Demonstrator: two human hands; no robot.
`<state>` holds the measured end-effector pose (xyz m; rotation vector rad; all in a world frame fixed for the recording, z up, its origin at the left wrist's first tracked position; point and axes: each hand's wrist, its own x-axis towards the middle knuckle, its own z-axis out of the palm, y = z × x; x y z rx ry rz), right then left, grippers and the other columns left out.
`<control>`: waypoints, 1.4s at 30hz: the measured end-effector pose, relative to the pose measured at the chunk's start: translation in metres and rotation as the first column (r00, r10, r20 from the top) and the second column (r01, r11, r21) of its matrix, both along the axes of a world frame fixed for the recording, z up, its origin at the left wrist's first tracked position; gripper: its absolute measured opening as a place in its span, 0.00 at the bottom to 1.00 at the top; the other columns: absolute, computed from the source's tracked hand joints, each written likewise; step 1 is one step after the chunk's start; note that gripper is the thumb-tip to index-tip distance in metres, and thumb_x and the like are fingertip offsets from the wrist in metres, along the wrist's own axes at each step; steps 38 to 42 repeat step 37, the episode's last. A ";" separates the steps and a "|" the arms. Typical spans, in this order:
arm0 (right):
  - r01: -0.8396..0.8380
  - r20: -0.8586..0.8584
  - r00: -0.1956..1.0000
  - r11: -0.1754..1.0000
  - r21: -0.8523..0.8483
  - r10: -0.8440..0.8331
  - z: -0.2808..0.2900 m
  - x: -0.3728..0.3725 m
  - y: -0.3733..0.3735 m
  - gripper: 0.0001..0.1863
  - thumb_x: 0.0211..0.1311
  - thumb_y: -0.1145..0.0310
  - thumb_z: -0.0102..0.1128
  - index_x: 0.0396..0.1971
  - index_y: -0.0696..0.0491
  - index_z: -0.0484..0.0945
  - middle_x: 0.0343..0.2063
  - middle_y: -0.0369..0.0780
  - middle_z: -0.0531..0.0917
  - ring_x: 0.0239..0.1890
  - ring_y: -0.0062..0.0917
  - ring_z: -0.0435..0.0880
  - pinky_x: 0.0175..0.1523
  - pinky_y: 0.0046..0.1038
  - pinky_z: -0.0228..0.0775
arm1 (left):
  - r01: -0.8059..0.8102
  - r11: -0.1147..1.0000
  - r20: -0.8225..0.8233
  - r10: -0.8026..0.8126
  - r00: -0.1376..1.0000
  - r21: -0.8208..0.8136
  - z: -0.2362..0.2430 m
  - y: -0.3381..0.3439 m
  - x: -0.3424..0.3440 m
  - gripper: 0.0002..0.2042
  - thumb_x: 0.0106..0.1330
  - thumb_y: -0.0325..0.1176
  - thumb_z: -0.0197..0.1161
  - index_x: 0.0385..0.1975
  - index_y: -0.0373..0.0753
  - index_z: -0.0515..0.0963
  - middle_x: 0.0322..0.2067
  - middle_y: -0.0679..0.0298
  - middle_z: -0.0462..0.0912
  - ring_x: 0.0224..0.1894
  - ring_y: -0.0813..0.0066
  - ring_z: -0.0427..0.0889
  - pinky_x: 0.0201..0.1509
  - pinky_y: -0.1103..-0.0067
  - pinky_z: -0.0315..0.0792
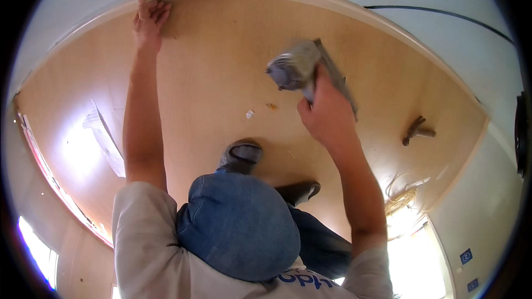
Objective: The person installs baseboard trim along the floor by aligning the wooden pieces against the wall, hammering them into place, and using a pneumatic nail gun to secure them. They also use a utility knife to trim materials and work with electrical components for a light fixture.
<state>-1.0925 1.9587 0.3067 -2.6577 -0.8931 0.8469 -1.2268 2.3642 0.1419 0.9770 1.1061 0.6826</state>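
My left hand (149,22) is at the far left edge of the wood-look floor, its bent fingers against the thin wooden trim strip (119,12) at the foot of the pale wall. What lies under the fingertips is partly hidden. In my right hand (331,112) is a grey nail gun (299,66), gripped by its handle and held over the floor right of the middle. Its rounded head points up and left, and its long magazine runs along the right side. Motion smears its outline slightly.
A hammer (414,131) lies on the floor at the right, with a coil of yellowish hose or cord (402,202) nearer. Small scraps (250,114) lie mid-floor, and a pale flat strip (105,141) at the left. A black cable (438,9) runs along the far right wall. My shoes (244,154) are below.
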 end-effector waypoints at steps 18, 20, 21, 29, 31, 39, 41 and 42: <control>0.960 -0.965 0.096 -0.279 0.025 0.244 0.035 -0.035 -0.098 0.36 0.69 0.67 0.52 0.74 0.49 0.49 0.23 0.30 0.65 0.23 0.15 0.65 0.30 0.22 0.65 | 0.917 0.025 0.159 -0.986 -0.042 0.398 0.137 -0.260 0.006 0.26 0.51 0.33 0.80 0.52 0.45 0.79 0.51 0.56 0.78 0.50 0.63 0.79 0.55 0.70 0.74; 0.943 -0.971 0.189 -0.302 0.138 0.146 0.038 -0.036 -0.100 0.37 0.69 0.67 0.52 0.74 0.49 0.49 0.23 0.31 0.65 0.23 0.16 0.65 0.31 0.23 0.66 | 0.921 0.118 0.290 -0.957 0.006 0.370 0.127 -0.263 -0.002 0.21 0.52 0.33 0.79 0.46 0.45 0.81 0.50 0.55 0.79 0.49 0.63 0.79 0.54 0.70 0.74; 0.928 -0.965 0.251 -0.301 0.219 0.074 0.039 -0.035 -0.101 0.37 0.68 0.67 0.53 0.74 0.49 0.49 0.23 0.32 0.65 0.23 0.16 0.65 0.31 0.24 0.66 | 0.940 0.125 0.341 -0.940 0.010 0.318 0.124 -0.260 -0.005 0.18 0.52 0.34 0.79 0.43 0.45 0.82 0.49 0.55 0.79 0.49 0.63 0.79 0.53 0.69 0.73; 0.759 -0.739 0.650 0.198 0.620 -0.178 0.071 -0.056 -0.088 0.31 0.61 0.72 0.53 0.63 0.57 0.55 0.23 0.37 0.68 0.22 0.23 0.69 0.29 0.30 0.72 | 0.893 0.432 0.463 -0.771 0.437 -0.123 0.096 -0.262 0.029 0.27 0.76 0.55 0.48 0.53 0.34 0.76 0.59 0.52 0.75 0.59 0.63 0.75 0.64 0.69 0.68; 0.710 -0.670 0.702 0.304 0.635 -0.241 0.075 -0.061 -0.078 0.15 0.59 0.78 0.53 0.47 0.63 0.67 0.22 0.40 0.71 0.21 0.26 0.72 0.29 0.31 0.73 | 0.856 0.466 0.689 -0.545 0.478 -0.225 0.109 -0.292 0.064 0.29 0.79 0.56 0.39 0.56 0.34 0.74 0.58 0.53 0.75 0.60 0.63 0.74 0.67 0.67 0.65; 0.767 -0.608 0.640 0.439 0.468 -0.470 0.098 -0.061 -0.046 0.03 0.59 0.81 0.51 0.33 0.61 0.70 0.22 0.44 0.76 0.22 0.26 0.75 0.34 0.32 0.76 | 0.761 0.275 0.747 -0.176 0.641 -0.588 0.111 -0.319 0.083 0.25 0.80 0.53 0.36 0.55 0.39 0.73 0.57 0.56 0.75 0.59 0.66 0.72 0.65 0.63 0.64; 0.767 -0.608 0.640 0.439 0.468 -0.470 0.098 -0.061 -0.046 0.03 0.59 0.81 0.51 0.33 0.61 0.70 0.22 0.44 0.76 0.22 0.26 0.75 0.34 0.32 0.76 | 0.761 0.275 0.747 -0.176 0.641 -0.588 0.111 -0.319 0.083 0.25 0.80 0.53 0.36 0.55 0.39 0.73 0.57 0.56 0.75 0.59 0.66 0.72 0.65 0.63 0.64; 0.767 -0.608 0.640 0.439 0.468 -0.470 0.098 -0.061 -0.046 0.03 0.59 0.81 0.51 0.33 0.61 0.70 0.22 0.44 0.76 0.22 0.26 0.75 0.34 0.32 0.76 | 0.761 0.275 0.747 -0.176 0.641 -0.588 0.111 -0.319 0.083 0.25 0.80 0.53 0.36 0.55 0.39 0.73 0.57 0.56 0.75 0.59 0.66 0.72 0.65 0.63 0.64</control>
